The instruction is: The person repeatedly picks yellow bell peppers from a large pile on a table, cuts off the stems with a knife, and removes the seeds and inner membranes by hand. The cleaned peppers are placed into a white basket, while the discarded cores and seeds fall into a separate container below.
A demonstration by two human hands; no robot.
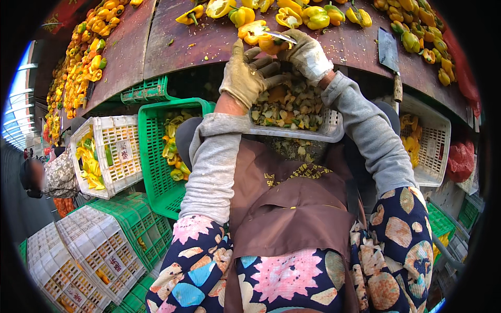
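Note:
My right hand [307,54], in a soiled work glove, grips a small knife whose blade [280,36] points left over the table's near edge. Under the blade is an orange-yellow pepper piece [272,46], against my right fingers. A cut yellow bell pepper half [252,32] lies just beyond, its pale core facing up. My left hand [246,76], also gloved, is spread with its fingers apart and holds nothing. Below both hands, a pale plastic basket [332,131] holds pepper cores and scraps [289,111]. Halved and whole yellow peppers [315,17] lie along the table beyond.
A cleaver [387,49] lies at the right of the wooden table [207,47], its handle over the edge. Pepper heaps [98,27] lie at both sides. A green crate [146,156] and white crates [129,152] [430,176] flank me. A person [58,176] is at far left.

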